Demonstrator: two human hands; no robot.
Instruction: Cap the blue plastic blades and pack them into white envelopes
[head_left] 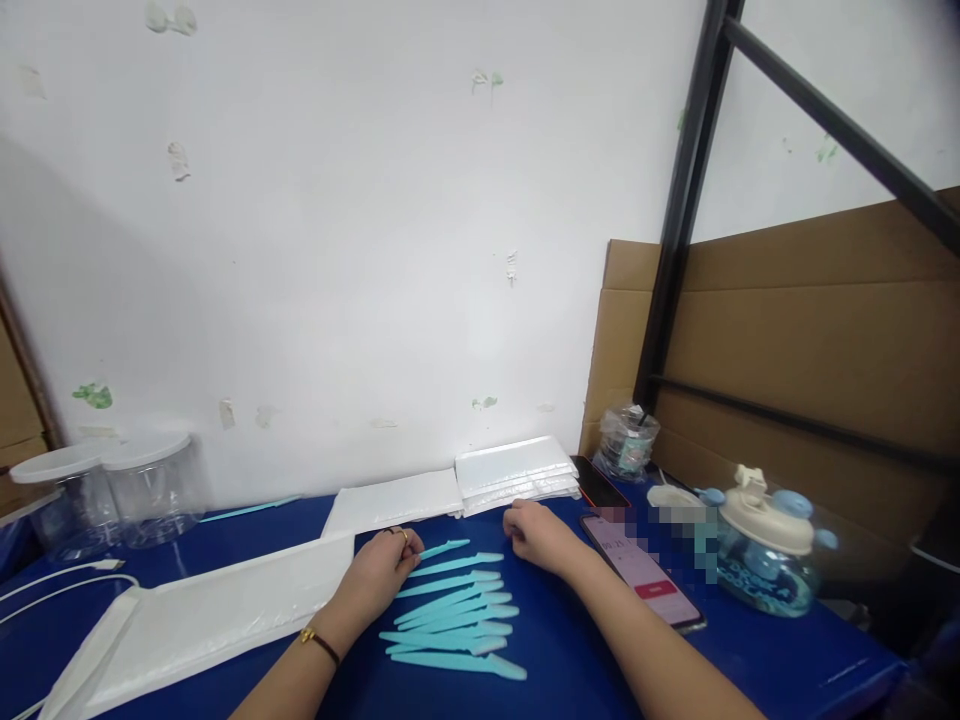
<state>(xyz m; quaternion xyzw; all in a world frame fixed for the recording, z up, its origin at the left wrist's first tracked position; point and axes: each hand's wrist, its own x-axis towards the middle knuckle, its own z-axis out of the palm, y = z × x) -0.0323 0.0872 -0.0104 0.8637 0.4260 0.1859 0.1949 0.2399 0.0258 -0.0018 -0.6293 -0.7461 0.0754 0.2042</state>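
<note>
Several light-blue plastic razors [459, 662] lie in a loose column on the blue table, their heads pointing right. My left hand [388, 562], with a ring on it, has its fingers pinched at the handle end of the topmost razor [448, 547]. My right hand [531, 530] rests on the table just right of the upper razors, its fingers curled; whatever they may hold is hidden. Beside my left forearm lies a large white padded envelope [225, 610]. Beyond my hands are a white envelope [397, 500] and a stack of white envelopes [517, 470].
A lit phone [637, 575] lies right of my right forearm, with a dark phone [600, 485] behind it. Farther right stands a clear jug [765, 560]; a wrapped container [628, 445] is at the back. Clear jars [150, 495] and a white cable [67, 572] are at the left.
</note>
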